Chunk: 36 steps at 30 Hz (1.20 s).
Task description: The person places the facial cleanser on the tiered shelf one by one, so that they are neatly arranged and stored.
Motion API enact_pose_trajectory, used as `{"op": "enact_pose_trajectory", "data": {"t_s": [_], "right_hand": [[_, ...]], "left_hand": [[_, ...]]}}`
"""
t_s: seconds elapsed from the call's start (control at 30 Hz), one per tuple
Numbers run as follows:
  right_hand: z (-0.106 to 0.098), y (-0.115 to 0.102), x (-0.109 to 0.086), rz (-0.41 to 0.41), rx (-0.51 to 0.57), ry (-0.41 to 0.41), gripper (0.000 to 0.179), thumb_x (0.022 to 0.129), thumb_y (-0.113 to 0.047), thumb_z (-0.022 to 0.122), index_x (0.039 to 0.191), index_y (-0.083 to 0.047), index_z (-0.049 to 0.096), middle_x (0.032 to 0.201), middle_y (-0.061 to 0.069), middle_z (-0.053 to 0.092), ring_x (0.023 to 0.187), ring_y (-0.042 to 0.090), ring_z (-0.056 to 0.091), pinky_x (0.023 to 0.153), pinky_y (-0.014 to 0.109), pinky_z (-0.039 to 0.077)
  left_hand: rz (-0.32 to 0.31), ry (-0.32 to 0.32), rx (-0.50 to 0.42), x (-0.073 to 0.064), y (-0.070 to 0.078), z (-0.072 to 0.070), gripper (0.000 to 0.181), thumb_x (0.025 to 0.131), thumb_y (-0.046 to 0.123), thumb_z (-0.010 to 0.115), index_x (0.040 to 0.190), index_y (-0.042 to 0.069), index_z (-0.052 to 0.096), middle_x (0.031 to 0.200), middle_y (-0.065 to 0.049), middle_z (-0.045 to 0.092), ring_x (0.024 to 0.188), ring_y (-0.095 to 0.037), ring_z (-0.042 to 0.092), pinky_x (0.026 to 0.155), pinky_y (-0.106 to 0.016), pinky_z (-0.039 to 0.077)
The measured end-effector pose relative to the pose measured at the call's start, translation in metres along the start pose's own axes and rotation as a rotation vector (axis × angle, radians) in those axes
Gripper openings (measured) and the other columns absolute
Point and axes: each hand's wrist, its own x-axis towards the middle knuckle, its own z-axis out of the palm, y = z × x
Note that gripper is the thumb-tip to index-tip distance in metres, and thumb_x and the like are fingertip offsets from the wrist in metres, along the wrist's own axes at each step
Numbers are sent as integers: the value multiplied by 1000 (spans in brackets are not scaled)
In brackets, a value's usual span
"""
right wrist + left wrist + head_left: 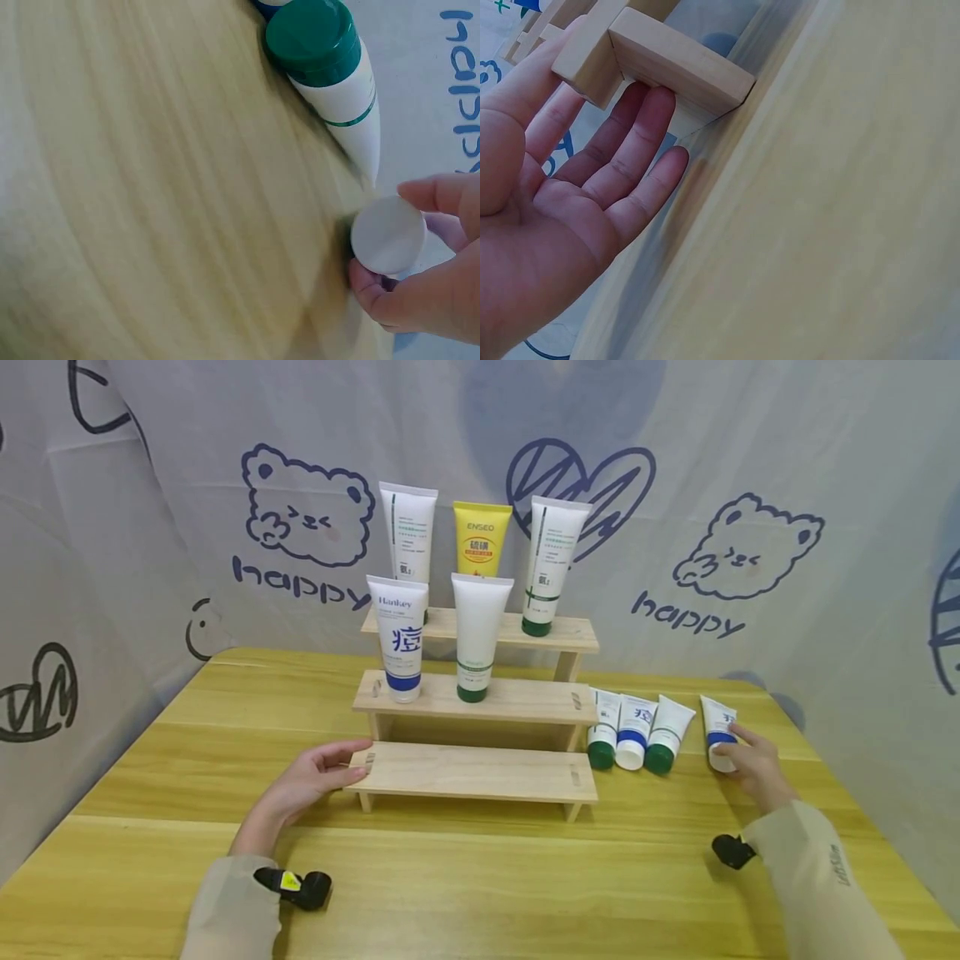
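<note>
My left hand (315,781) holds the left end of the lowest step of a three-tier wooden display stand (472,772). In the left wrist view its fingertips (660,101) reach under the board. My right hand (757,768) grips a white squeeze tube (717,714) with a blue band and white cap, which lies at the table's right. Thumb and fingers are around the cap end (388,235) in the right wrist view. To the left of this tube lie a green-capped tube (672,727), a blue-banded tube (636,727) and another green-capped tube (602,735).
On the middle step stand a blue-banded tube (401,639) and a white green-capped tube (480,635). The top step bears a yellow tube (482,539) between two white tubes. A printed cloth (450,410) hangs behind the wooden table (487,885).
</note>
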Motion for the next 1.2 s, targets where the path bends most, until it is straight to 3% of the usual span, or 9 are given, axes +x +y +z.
{"op": "enact_pose_trajectory", "data": {"t_s": [0.2, 0.4, 0.53, 0.63, 0.77, 1.0, 1.2], "right_hand": [[0, -5, 2, 0, -99, -113, 66, 87, -6, 49, 140, -2, 10, 144, 25, -5, 126, 35, 11, 94, 42, 32], [-2, -6, 3, 29, -73, -136, 68, 89, -8, 50, 140, -4, 7, 143, 28, -5, 122, 36, 16, 79, 29, 45], [-3, -7, 5, 49, -55, -132, 70, 89, -12, 53, 142, -7, 6, 144, 26, -7, 124, 36, 17, 89, 34, 39], [-3, -10, 4, 55, -26, -159, 77, 87, -12, 57, 143, -10, 3, 144, 25, -8, 124, 36, 17, 96, 39, 31], [2, -17, -2, 29, 80, -210, 88, 83, -5, 62, 144, -15, -1, 145, 21, -11, 123, 34, 16, 95, 40, 31], [10, -31, -10, -78, 178, -257, 93, 82, 4, 60, 144, -22, -4, 144, 17, -20, 123, 36, 14, 87, 39, 40], [17, -40, -14, -53, 255, -244, 96, 79, 3, 64, 144, -27, 0, 145, 10, -21, 129, 34, 5, 89, 39, 37]], "left_hand": [[1, 8, 10, 0, 0, 0, 53, 85, 19, 62, 129, -3, 44, 119, -18, 47, 94, -20, 46, 77, -26, 43], [8, 8, 24, 1, 2, 0, 53, 85, 20, 62, 129, -2, 44, 124, -19, 44, 96, -21, 44, 78, -27, 42], [9, 7, 27, 1, 2, 1, 52, 85, 20, 62, 129, -2, 44, 125, -20, 43, 98, -22, 43, 79, -27, 42], [5, 9, 35, 1, 2, 1, 52, 86, 20, 62, 130, -2, 44, 127, -20, 42, 103, -25, 42, 82, -29, 40], [-1, 5, 41, 1, 1, 1, 53, 86, 22, 62, 130, -1, 44, 129, -19, 42, 106, -26, 41, 84, -30, 39], [-4, -4, 2, 2, -1, 1, 53, 86, 19, 62, 130, -3, 43, 120, -19, 47, 96, -19, 48, 78, -27, 43], [-2, -4, -10, 2, -2, 0, 53, 86, 19, 62, 130, -3, 42, 120, -19, 46, 96, -19, 48, 78, -27, 43]]}}
